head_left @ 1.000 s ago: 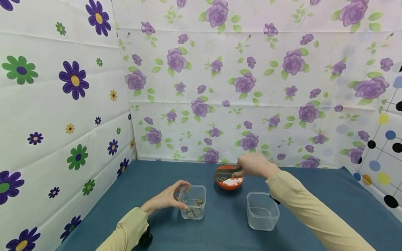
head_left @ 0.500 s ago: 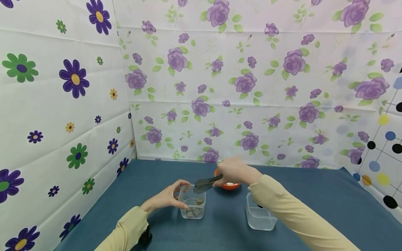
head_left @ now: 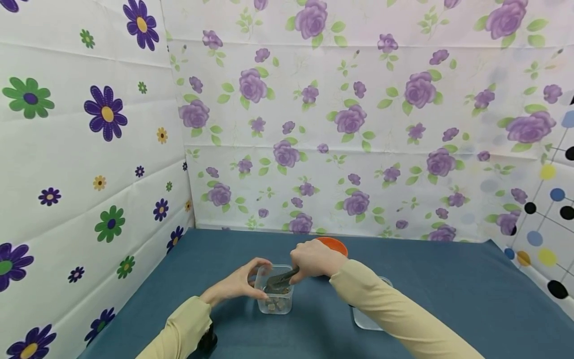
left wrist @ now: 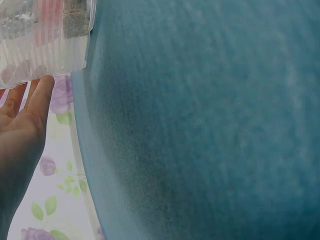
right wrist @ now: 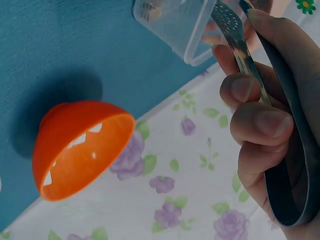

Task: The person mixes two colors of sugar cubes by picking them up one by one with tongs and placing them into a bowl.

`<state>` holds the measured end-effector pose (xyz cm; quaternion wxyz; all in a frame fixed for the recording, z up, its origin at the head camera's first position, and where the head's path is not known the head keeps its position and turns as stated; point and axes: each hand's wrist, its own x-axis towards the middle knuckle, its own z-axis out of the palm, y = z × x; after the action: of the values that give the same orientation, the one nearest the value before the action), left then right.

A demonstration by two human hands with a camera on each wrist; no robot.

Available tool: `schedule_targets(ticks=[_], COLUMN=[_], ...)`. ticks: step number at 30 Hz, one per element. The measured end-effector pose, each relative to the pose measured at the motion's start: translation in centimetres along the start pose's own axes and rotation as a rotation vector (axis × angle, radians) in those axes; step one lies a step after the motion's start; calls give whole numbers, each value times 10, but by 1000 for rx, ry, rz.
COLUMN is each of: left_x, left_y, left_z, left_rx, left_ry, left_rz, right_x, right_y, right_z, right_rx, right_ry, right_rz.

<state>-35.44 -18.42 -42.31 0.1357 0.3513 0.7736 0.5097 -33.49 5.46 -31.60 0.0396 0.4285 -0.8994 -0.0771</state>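
Observation:
My left hand (head_left: 235, 284) holds a clear plastic container (head_left: 288, 299) on the table, thumb on the near side and fingers behind. Several small brown cubes (head_left: 272, 306) lie inside it. In the left wrist view, fingertips touch the container's wall (left wrist: 60, 60). My right hand (head_left: 316, 257) grips dark metal food tongs (head_left: 281, 280), their perforated ends lowered into this container. The right wrist view shows fingers curled round the tongs (right wrist: 281, 195); whether anything sits between their ends is hidden. Behind my right hand is an orange bowl (head_left: 334, 244); white pieces (right wrist: 77, 141) show in it.
A second clear container (head_left: 365, 320) stands on the right, mostly hidden under my right forearm. Blue cloth covers the table (head_left: 430, 284). Floral sheets (head_left: 381, 124) rise behind the table and at its sides.
My right hand has carried the tongs from the orange bowl leftward and down into the left container. My left hand has stayed on that container.

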Motion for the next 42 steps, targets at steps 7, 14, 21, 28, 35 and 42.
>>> schedule_targets(ticks=[7, 14, 21, 28, 35, 42], left_x=[0, 1, 0, -1, -1, -1], left_y=[0, -1, -1, 0, 1, 1], left_z=[0, 0, 0, 0, 1, 1], left_rx=[9, 11, 7, 9, 22, 36], left_ry=[-2, 7, 5, 14, 34, 38], left_rz=[-1, -12, -14, -18, -49, -64], right_x=[9, 12, 12, 7, -4, -19], right_y=[-6, -11, -9, -4, 6, 19], right_z=[10, 14, 16, 12, 4, -6], right_rx=[-29, -72, -78, -45, -5, 76], right_ry=[-22, -33, -40, 12, 45, 102], right_rz=[40, 50, 42, 10, -1, -2])
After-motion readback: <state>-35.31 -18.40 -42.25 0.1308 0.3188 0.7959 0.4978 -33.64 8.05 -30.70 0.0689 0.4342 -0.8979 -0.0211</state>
